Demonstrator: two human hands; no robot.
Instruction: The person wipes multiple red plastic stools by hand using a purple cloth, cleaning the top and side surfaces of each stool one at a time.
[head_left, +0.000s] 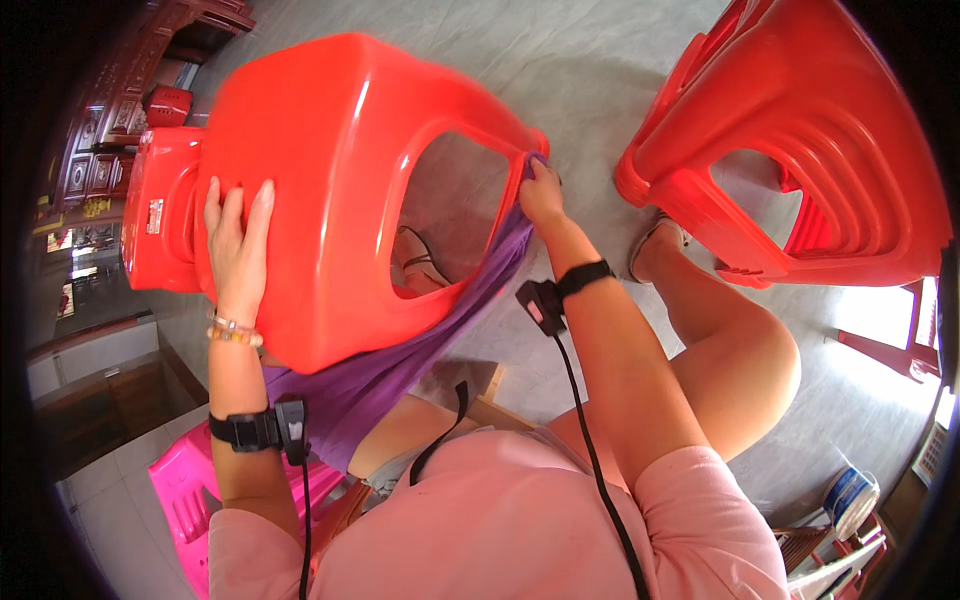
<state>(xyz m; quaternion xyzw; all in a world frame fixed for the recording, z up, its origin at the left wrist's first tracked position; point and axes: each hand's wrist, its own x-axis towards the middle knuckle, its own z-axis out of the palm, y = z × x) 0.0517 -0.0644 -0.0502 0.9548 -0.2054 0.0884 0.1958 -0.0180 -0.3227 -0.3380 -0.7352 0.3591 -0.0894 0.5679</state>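
A red plastic stool (292, 150) lies tilted on its side before me, with its seat towards the left and an opening between its legs facing up. My left hand (238, 240) rests spread against the stool's seat, fingers apart. My right hand (541, 191) is closed on a purple cloth (450, 322) at the far end of one stool leg. The cloth stretches from there along the stool's near side and over my thigh. What of the cloth lies under the stool is hidden.
Stacked red plastic stools (832, 150) stand at the right, beside my foot. Another red stool (161, 210) is just beyond the left hand. A pink plastic chair or stool (187, 502) is at lower left. A bucket (851, 502) sits at lower right. Carved dark wooden furniture (105, 150) lines the far left.
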